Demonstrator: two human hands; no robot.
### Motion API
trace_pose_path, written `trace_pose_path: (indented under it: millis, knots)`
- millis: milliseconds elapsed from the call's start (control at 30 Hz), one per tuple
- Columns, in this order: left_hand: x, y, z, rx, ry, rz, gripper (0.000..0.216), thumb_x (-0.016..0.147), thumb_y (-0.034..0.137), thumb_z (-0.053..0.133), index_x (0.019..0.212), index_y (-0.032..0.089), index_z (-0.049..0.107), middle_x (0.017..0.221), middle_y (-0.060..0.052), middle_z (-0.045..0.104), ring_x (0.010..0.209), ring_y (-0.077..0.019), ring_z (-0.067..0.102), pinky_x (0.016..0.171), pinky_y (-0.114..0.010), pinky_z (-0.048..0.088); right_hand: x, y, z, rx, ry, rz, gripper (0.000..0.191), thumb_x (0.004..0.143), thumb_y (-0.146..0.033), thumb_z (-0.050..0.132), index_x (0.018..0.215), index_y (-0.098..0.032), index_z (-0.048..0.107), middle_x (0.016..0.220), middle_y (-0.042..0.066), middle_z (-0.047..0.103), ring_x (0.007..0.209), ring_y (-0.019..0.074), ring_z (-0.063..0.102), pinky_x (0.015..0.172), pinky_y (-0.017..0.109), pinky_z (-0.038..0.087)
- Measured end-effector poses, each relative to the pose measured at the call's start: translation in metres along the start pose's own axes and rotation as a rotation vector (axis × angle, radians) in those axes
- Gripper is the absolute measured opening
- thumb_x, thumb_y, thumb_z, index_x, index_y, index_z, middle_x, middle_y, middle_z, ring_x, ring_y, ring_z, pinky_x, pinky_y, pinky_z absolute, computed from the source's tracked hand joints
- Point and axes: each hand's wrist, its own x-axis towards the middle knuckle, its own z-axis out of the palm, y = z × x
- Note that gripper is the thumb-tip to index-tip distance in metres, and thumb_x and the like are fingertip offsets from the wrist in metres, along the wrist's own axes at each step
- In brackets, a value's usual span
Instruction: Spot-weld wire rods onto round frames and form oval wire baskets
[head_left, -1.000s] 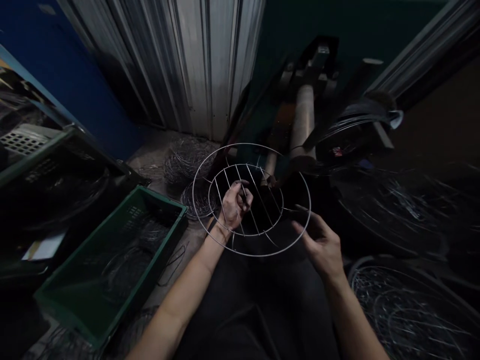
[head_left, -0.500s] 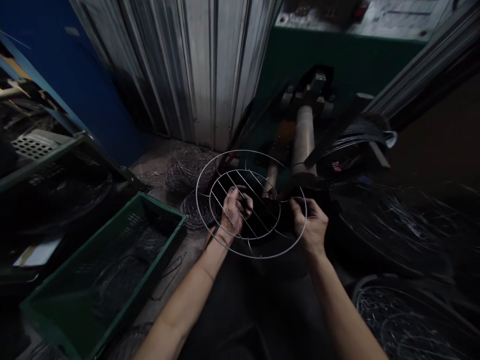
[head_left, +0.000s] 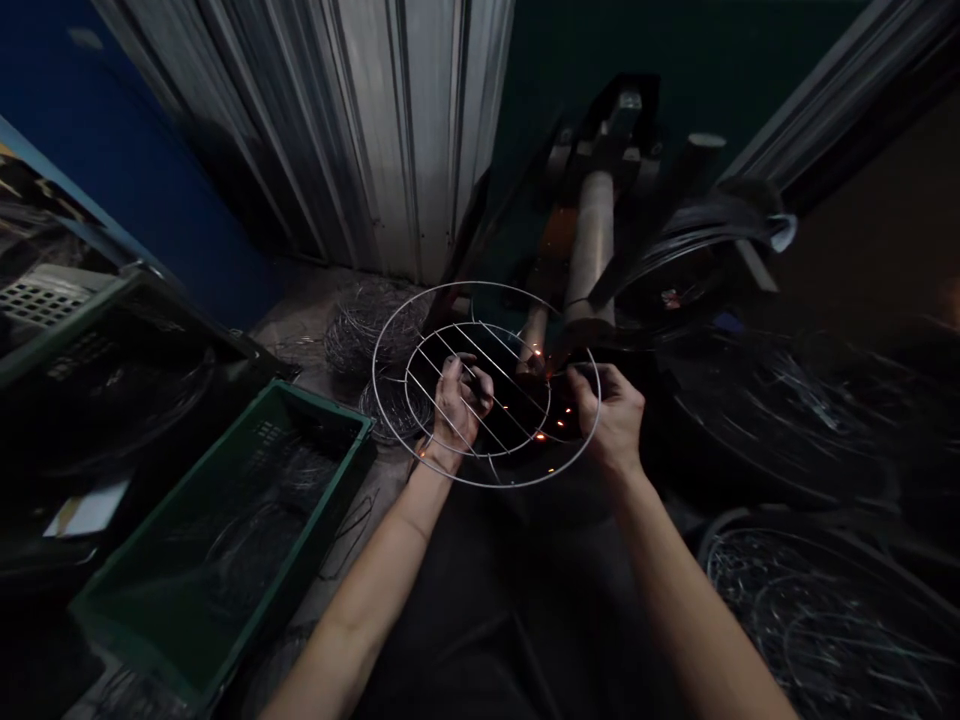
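Note:
A round wire rack (head_left: 512, 486), made of an outer ring, an inner ring and straight crossbars, is held up in front of me. My left hand (head_left: 459, 405) is beneath it, fingers curled round the crossbars. At the rack's right side, my right hand (head_left: 613, 410) pinches a short thin wire between the two rings; the fingertips are dark and partly hidden. Orange sparks (head_left: 540, 436) fly near the tip of a lower metal electrode (head_left: 532, 345), right by the inner ring. Above that tip is a thick metal cylinder (head_left: 592, 240) of the machine.
A green plastic crate (head_left: 322, 400) with wire pieces stands at left. Tangled wire rings (head_left: 367, 330) lie on the floor by the corrugated wall (head_left: 405, 130). At lower right is a round container (head_left: 720, 530) of wire parts. Wire bundles (head_left: 697, 235) hang beside the machine.
Orange sparks have appeared at the electrode and scattered over the rack. The view has shifted slightly, so rack and hands sit a little higher and further left. Both hands keep their grip.

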Motion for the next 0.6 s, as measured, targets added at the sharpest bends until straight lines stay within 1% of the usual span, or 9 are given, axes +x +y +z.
trace_pose_path:
  millis: [100, 167, 200, 300, 333, 367, 400, 500, 600]
  knots:
    - [-0.001, -0.001, 0.002, 0.016, 0.013, -0.030, 0.025, 0.083, 0.046, 0.044, 0.086, 0.021, 0.043, 0.052, 0.005, 0.050, 0.038, -0.0063, 0.041, 0.039, -0.015, 0.029, -0.009, 0.000, -0.018, -0.021, -0.007, 0.035, 0.030, 0.074, -0.041, 0.065, 0.090, -0.016, 0.065, 0.086, 0.005, 0.066, 0.078, 0.0175, 0.062, 0.072, 0.032, 0.051]
    - [-0.003, -0.003, 0.003, 0.039, 0.035, -0.022, 0.027, 0.083, 0.048, 0.043, 0.086, 0.021, 0.042, 0.053, 0.005, 0.051, 0.038, -0.0064, 0.040, 0.039, -0.015, 0.028, -0.026, -0.002, -0.035, -0.066, 0.011, 0.053, 0.030, 0.074, -0.041, 0.066, 0.093, -0.017, 0.065, 0.089, 0.006, 0.066, 0.082, 0.0184, 0.062, 0.077, 0.034, 0.051]
    - [-0.004, -0.004, 0.003, 0.048, 0.042, -0.009, 0.027, 0.083, 0.048, 0.043, 0.086, 0.021, 0.041, 0.053, 0.005, 0.052, 0.039, -0.0065, 0.041, 0.039, -0.015, 0.029, -0.036, -0.003, -0.043, -0.093, -0.003, 0.055, 0.030, 0.074, -0.041, 0.066, 0.093, -0.018, 0.066, 0.091, 0.006, 0.066, 0.084, 0.0188, 0.062, 0.079, 0.035, 0.051]
    - [-0.010, -0.009, 0.004, 0.068, 0.060, 0.045, 0.025, 0.084, 0.046, 0.043, 0.085, 0.022, 0.038, 0.055, 0.005, 0.054, 0.039, -0.0072, 0.043, 0.039, -0.015, 0.031, -0.062, -0.009, -0.057, -0.105, -0.149, 0.064, 0.035, 0.073, -0.040, 0.068, 0.102, -0.020, 0.066, 0.098, 0.007, 0.066, 0.090, 0.0203, 0.062, 0.083, 0.037, 0.051]
    - [-0.012, -0.010, 0.005, 0.074, 0.068, 0.066, 0.024, 0.084, 0.045, 0.043, 0.085, 0.022, 0.038, 0.056, 0.005, 0.055, 0.039, -0.0074, 0.043, 0.039, -0.016, 0.032, -0.067, -0.011, -0.056, -0.095, -0.172, 0.069, 0.037, 0.073, -0.040, 0.068, 0.104, -0.020, 0.065, 0.100, 0.007, 0.066, 0.092, 0.0207, 0.062, 0.084, 0.037, 0.051]
    - [-0.013, -0.011, 0.006, 0.081, 0.074, 0.085, 0.023, 0.084, 0.044, 0.042, 0.085, 0.022, 0.037, 0.057, 0.005, 0.055, 0.039, -0.0075, 0.044, 0.039, -0.016, 0.033, -0.069, -0.012, -0.053, -0.080, -0.161, 0.074, 0.037, 0.073, -0.040, 0.068, 0.104, -0.020, 0.066, 0.101, 0.007, 0.066, 0.092, 0.0207, 0.062, 0.085, 0.037, 0.051]
    - [-0.014, -0.012, 0.008, 0.087, 0.076, 0.105, 0.023, 0.085, 0.044, 0.042, 0.085, 0.022, 0.037, 0.057, 0.005, 0.056, 0.040, -0.0077, 0.045, 0.039, -0.016, 0.034, -0.068, -0.013, -0.049, -0.060, -0.128, 0.078, 0.036, 0.072, -0.040, 0.068, 0.102, -0.020, 0.067, 0.099, 0.007, 0.066, 0.091, 0.0205, 0.062, 0.084, 0.037, 0.051]
    - [-0.015, -0.011, 0.011, 0.098, 0.067, 0.150, 0.024, 0.085, 0.044, 0.044, 0.084, 0.021, 0.036, 0.059, 0.004, 0.057, 0.042, -0.0082, 0.047, 0.041, -0.017, 0.037, -0.055, -0.013, -0.032, 0.003, 0.003, 0.084, 0.030, 0.070, -0.042, 0.069, 0.087, -0.017, 0.068, 0.085, 0.006, 0.067, 0.079, 0.0188, 0.063, 0.074, 0.033, 0.053]
    - [-0.012, -0.010, 0.012, 0.099, 0.079, 0.173, 0.028, 0.084, 0.047, 0.045, 0.082, 0.021, 0.037, 0.060, 0.004, 0.057, 0.043, -0.0080, 0.049, 0.042, -0.017, 0.039, -0.042, -0.011, -0.019, 0.028, 0.083, 0.073, 0.030, 0.069, -0.042, 0.070, 0.080, -0.015, 0.066, 0.077, 0.005, 0.066, 0.071, 0.0168, 0.062, 0.068, 0.031, 0.052]
